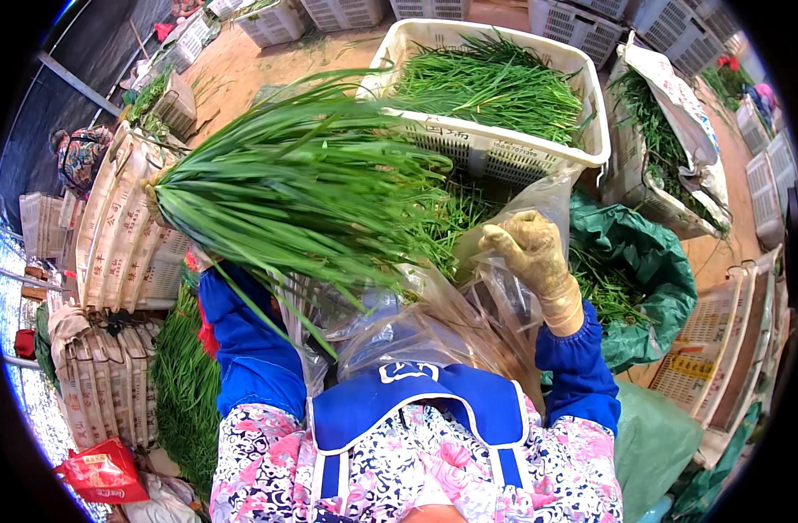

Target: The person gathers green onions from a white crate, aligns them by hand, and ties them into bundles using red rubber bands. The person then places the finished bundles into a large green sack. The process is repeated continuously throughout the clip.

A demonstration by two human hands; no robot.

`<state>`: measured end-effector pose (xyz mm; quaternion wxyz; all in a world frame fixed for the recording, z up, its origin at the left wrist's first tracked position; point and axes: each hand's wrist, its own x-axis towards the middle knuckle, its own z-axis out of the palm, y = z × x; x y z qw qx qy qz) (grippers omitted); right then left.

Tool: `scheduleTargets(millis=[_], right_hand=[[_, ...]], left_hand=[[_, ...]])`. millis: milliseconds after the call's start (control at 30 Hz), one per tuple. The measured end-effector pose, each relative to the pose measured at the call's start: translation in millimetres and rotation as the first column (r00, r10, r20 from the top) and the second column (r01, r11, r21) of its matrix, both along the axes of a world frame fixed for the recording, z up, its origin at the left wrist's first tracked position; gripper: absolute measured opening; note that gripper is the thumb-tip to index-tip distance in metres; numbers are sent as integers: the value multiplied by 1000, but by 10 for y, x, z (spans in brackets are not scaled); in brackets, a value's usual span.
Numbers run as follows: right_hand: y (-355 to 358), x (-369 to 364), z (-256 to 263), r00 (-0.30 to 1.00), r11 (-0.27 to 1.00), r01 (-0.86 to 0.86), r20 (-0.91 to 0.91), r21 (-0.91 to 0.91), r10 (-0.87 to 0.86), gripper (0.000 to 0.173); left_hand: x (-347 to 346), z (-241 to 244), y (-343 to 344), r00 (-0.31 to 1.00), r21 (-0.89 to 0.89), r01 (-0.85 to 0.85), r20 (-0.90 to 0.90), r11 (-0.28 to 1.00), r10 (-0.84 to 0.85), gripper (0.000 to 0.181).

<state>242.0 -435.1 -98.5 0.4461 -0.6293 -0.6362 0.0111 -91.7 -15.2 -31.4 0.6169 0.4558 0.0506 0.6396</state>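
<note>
A large bunch of long green garlic chives (294,189) spreads across the middle, its leaves fanned to the right and partly blurred. My left hand (152,195), in a yellowish glove, grips its bound-looking end at the left; the leaves hide most of that hand. My right hand (528,243), in a stained pale yellow glove, is curled into a fist, with nothing visible inside it. Clear plastic sheeting (432,314) covers my lap and rises behind that fist. Loose chive leaves (445,235) lie beyond the sheeting, partly under the bunch.
Ahead stands a white plastic crate (598,131) holding chives. A green sack (667,281) with leaf scraps is at right, near a crate with a white sack (674,91). Stacked crates (127,235) and a chive heap (188,379) flank my left. A person (82,157) is at far left.
</note>
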Motion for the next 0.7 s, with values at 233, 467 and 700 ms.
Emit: scheduleTargets(millis=[233, 467, 700], right_hand=[[-69, -201, 423, 773, 996, -4, -632, -91, -55, 25], [42, -346, 523, 943, 993, 63, -332, 97, -27, 31], [350, -575, 662, 958, 990, 114, 272, -88, -86, 28]], left_hand=[[33, 91, -22, 997, 40, -66, -32, 997, 67, 20], [35, 103, -139, 996, 55, -76, -50, 996, 79, 19], [112, 86, -177, 995, 72, -81, -48, 994, 85, 17]])
